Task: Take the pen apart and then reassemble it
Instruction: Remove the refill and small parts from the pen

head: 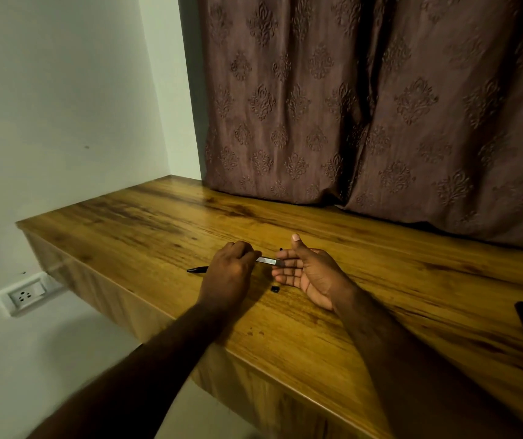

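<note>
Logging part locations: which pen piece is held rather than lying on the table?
The silvery barrel section, gripped by the left hand. The long black piece and the small black piece lie loose on the wooden table.

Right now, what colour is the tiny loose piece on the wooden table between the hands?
Black. The tiny loose piece shows best in the head view.

Head-worn view, down onto table [285, 327], apparently close.
</note>
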A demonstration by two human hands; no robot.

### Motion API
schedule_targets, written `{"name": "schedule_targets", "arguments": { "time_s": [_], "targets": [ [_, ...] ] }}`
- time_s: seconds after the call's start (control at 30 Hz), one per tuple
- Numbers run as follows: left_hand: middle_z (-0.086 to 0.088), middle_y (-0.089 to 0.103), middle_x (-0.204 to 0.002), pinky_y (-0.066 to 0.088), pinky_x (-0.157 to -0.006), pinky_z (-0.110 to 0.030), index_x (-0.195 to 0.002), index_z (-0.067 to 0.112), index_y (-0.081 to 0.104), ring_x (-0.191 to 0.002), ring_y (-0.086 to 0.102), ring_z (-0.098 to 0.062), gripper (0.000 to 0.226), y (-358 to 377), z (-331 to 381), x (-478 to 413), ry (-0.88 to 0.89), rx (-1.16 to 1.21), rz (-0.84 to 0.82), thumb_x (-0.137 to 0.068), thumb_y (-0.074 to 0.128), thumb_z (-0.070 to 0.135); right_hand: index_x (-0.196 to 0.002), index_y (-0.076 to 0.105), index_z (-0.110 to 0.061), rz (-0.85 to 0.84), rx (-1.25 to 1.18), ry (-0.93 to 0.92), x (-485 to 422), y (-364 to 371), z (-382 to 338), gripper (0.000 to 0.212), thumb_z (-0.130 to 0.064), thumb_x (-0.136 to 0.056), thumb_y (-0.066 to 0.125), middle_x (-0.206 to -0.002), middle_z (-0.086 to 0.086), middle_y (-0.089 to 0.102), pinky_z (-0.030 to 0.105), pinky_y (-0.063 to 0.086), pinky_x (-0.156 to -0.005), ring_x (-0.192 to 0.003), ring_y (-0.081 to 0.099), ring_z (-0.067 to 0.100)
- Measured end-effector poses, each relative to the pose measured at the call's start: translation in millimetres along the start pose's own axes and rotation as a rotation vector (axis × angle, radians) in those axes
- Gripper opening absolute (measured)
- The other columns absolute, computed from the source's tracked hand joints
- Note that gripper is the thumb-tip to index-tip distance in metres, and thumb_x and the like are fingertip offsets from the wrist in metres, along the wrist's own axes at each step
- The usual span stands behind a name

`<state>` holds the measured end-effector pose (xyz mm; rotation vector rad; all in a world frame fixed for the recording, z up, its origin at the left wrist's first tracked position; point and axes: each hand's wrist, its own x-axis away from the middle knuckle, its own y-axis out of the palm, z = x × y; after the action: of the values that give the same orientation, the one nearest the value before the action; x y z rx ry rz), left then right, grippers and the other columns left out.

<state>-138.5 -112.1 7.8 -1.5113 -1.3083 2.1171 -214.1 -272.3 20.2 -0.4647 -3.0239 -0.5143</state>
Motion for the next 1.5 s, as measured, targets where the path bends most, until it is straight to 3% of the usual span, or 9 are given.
{"name": "schedule_targets", "arguments": {
  "time_s": [0.2, 0.53, 0.67, 0.8, 0.93, 1.2, 1.33, 1.5],
  "targets": [
    [-0.009, 0.065, -0.087, 0.051, -0.064, -0.036, -0.097, 0.008, 0.071, -0.075, 0.061, -0.027, 0.033, 0.4, -0.4, 1.3, -0.012, -0.001, -0.016, -0.079, 0.045, 0.020, -0.107, 0.062, 0.005, -0.011, 0.022, 0.013, -0.1, 1.3, -0.6, 0.065, -0.056, -0.095, 0.042, -0.093, 0.025, 0.069, 0.033, 0.059, -0.066, -0.083, 0.072, 0.031],
    [-0.010, 0.065, -0.087, 0.051, -0.066, -0.037, -0.100, 0.007, 0.070, -0.078, 0.060, -0.026, 0.038, -5.6, 4.0, 4.5, -0.081, 0.056, -0.014, -0.083, 0.040, 0.024, -0.109, 0.061, 0.003, -0.007, -0.019, 0.004, -0.6, -1.9, 0.5, 0.065, -0.057, -0.095, 0.038, -0.101, 0.027, 0.068, 0.037, 0.058, -0.071, -0.086, 0.072, 0.033],
    [-0.011, 0.065, -0.087, 0.052, -0.066, -0.039, -0.100, 0.006, 0.070, -0.078, 0.060, -0.027, 0.041, -6.5, 5.0, 5.0, -0.108, 0.080, -0.002, -0.084, 0.038, 0.026, -0.112, 0.061, 0.004, -0.006, -0.055, 0.016, -1.0, -3.1, 0.0, 0.058, -0.047, -0.100, 0.037, -0.095, 0.025, 0.069, 0.036, 0.059, -0.070, -0.083, 0.071, 0.031],
    [-0.011, 0.065, -0.087, 0.051, -0.066, -0.039, -0.100, 0.005, 0.071, -0.079, 0.060, -0.027, 0.046, -8.7, 7.1, 5.0, -0.122, 0.099, 0.018, -0.085, 0.036, 0.031, -0.114, 0.059, 0.005, -0.034, -0.071, 0.035, -0.4, -5.3, -1.3, 0.037, -0.018, -0.100, 0.034, -0.097, 0.026, 0.068, 0.033, 0.059, -0.071, -0.083, 0.071, 0.028],
    [-0.012, 0.065, -0.085, 0.051, -0.066, -0.039, -0.097, 0.004, 0.071, -0.077, 0.060, -0.028, 0.048, -11.0, 8.9, 5.8, -0.122, 0.115, 0.031, -0.085, 0.036, 0.033, -0.112, 0.059, 0.006, -0.040, -0.082, 0.022, 1.2, -4.0, -2.2, 0.032, 0.001, -0.093, 0.034, -0.099, 0.026, 0.067, 0.034, 0.060, -0.074, -0.084, 0.070, 0.029],
    [-0.008, 0.063, -0.086, 0.050, -0.066, -0.038, -0.098, 0.009, 0.070, -0.078, 0.059, -0.026, 0.042, -6.0, 5.6, 5.4, -0.094, 0.068, -0.024, -0.086, 0.038, 0.032, -0.106, 0.060, 0.001, -0.031, -0.119, 0.030, 0.2, -4.7, -1.7, 0.030, -0.002, -0.092, 0.034, -0.097, 0.026, 0.069, 0.036, 0.059, -0.078, -0.091, 0.070, 0.034],
    [-0.008, 0.063, -0.086, 0.050, -0.065, -0.039, -0.099, 0.009, 0.070, -0.078, 0.059, -0.027, 0.028, -2.9, 3.8, 4.8, -0.098, 0.061, -0.062, -0.085, 0.050, 0.021, -0.110, 0.058, 0.002, -0.028, -0.146, 0.035, -0.4, -4.5, -1.6, 0.032, -0.003, -0.093, 0.031, -0.105, 0.029, 0.066, 0.038, 0.057, -0.082, -0.097, 0.067, 0.034],
    [-0.008, 0.063, -0.086, 0.050, -0.063, -0.038, -0.099, 0.010, 0.071, -0.076, 0.059, -0.026, 0.036, -5.0, 6.2, 4.7, -0.070, 0.060, -0.057, -0.085, 0.043, 0.028, -0.112, 0.056, 0.001, -0.030, -0.144, 0.038, 0.4, -4.8, -2.0, 0.035, -0.001, -0.091, 0.029, -0.110, 0.031, 0.065, 0.039, 0.056, -0.083, -0.100, 0.066, 0.036]
  ]
}}
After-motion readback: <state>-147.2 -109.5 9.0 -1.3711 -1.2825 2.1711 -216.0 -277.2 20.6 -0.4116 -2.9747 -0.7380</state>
